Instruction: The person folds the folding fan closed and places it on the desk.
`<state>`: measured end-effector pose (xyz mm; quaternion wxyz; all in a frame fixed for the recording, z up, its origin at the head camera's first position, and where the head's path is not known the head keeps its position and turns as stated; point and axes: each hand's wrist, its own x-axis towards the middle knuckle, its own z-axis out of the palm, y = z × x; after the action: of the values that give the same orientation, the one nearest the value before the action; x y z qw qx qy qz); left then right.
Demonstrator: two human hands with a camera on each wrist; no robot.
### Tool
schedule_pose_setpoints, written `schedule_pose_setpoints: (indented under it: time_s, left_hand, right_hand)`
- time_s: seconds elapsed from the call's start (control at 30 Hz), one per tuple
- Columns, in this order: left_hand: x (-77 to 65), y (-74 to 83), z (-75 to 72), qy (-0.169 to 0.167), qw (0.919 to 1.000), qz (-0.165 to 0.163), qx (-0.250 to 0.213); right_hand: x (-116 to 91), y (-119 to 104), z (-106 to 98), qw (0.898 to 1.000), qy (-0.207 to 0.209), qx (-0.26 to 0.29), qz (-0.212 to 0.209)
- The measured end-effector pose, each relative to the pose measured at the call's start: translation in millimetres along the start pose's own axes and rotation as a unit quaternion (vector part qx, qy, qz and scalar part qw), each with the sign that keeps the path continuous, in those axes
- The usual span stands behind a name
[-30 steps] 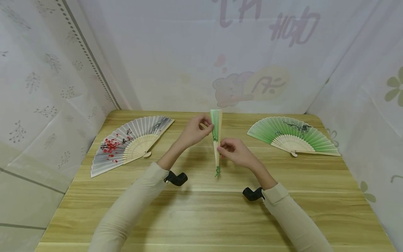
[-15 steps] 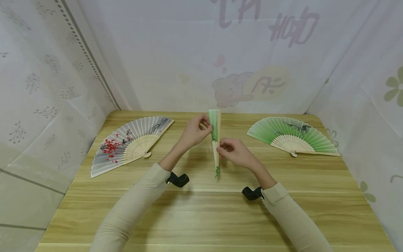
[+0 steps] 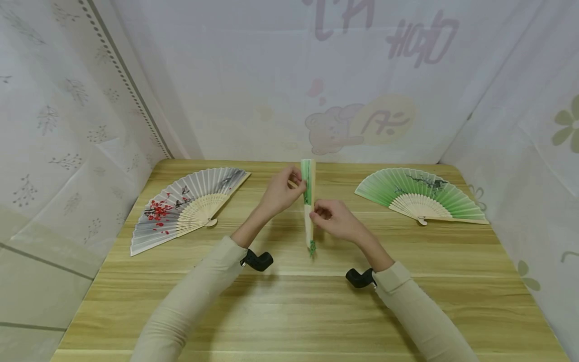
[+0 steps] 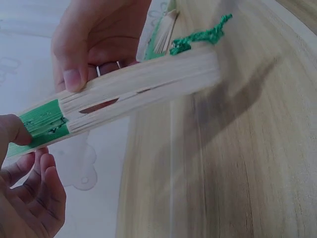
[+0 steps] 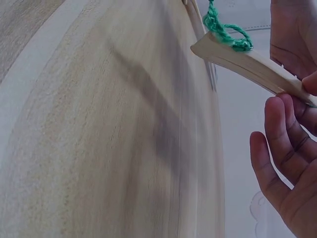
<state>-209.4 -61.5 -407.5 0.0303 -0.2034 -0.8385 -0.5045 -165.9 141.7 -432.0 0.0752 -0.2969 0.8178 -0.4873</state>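
Observation:
A folding fan [image 3: 309, 221], green with pale wooden ribs, is folded into a narrow stack and held up lengthwise between both hands. My left hand [image 3: 280, 190] pinches its green upper part from the left. On the right, my right hand [image 3: 339, 220] grips the bare ribs lower down between thumb and fingers. A knotted green cord [image 4: 203, 37] hangs at the fan's narrow end. The left wrist view shows thin slits between the stacked ribs. In the right wrist view, the rounded wooden end [image 5: 223, 52] points away from the fingers, over the tabletop.
To the left lies a spread grey-white fan [image 3: 199, 206] with red blossoms. A spread green fan [image 3: 422, 193] lies at the right. Both rest on the wooden table [image 3: 289, 311], which has printed curtains [image 3: 253, 90] behind it. Dark wrist mounts [image 3: 259, 260] stick out from the cuffs.
The folded fan has turned slightly, so its lower ribs look broader and straighter than the earlier wedge. Both hands have kept nearly the same place and grip.

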Motion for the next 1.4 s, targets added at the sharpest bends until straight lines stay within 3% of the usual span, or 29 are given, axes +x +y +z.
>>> schedule_pose_setpoints:
  time_s: [0.17,0.4,0.53,0.83,1.07,1.4]
  left_hand:
    - [-1.6,-1.2,0.5,-0.019,0.9998,-0.008,-0.006]
    - [-11.6,-12.4,7.7,-0.094,0.9935,-0.023,-0.060]
    - [-19.9,-17.8,13.6,-0.114,0.9896,-0.042,-0.077]
    - [-32.1,-23.3,24.1,-0.119,0.9864,-0.058,-0.098]
    - [-36.9,-23.8,28.1,-0.085,0.9887,-0.075,-0.099]
    - [-41.6,-31.4,36.2,-0.084,0.9885,-0.075,-0.101]
  right_hand:
    - [0.9,7.8,1.4,1.000,-0.004,0.024,0.005]
    - [-0.4,13.5,0.3,0.998,0.002,0.050,0.037]
    - [-1.6,16.9,0.3,0.997,0.003,0.058,0.043]
    - [-2.7,22.1,-0.3,0.997,0.021,0.064,0.049]
    - [-3.8,28.4,0.2,0.996,0.058,0.052,0.049]
    - [-10.2,36.1,8.5,0.986,0.114,0.077,0.098]
